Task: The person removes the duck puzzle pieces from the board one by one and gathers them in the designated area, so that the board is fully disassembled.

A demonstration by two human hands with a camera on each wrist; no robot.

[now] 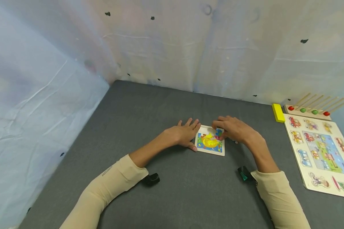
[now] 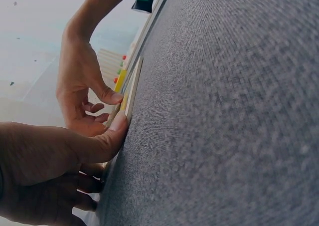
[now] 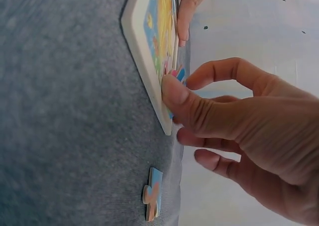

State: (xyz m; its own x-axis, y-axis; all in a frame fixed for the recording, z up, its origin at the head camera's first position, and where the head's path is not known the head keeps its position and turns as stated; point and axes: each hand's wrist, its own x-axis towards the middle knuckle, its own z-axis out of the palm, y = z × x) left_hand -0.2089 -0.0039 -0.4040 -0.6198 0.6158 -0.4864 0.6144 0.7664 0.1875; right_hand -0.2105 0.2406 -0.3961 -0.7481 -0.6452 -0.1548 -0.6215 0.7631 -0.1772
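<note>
A small jigsaw puzzle in a pale wooden tray lies on the grey table, its picture showing a yellow figure on blue and green. My left hand rests along the tray's left side, fingers spread and thumb at the near left corner. Over the upper right part of the picture, my right hand pinches a blue and pink puzzle piece between thumb and index finger. The piece is tilted up at the tray, partly hidden by the thumb. Another puzzle piece, blue and brown, lies loose on the table beside the tray.
To the right lies a large wooden puzzle board with vehicle pictures. Behind it stands a peg rack with red and green beads, next to a yellow block. A pale sheet hangs along the table's back and left edges.
</note>
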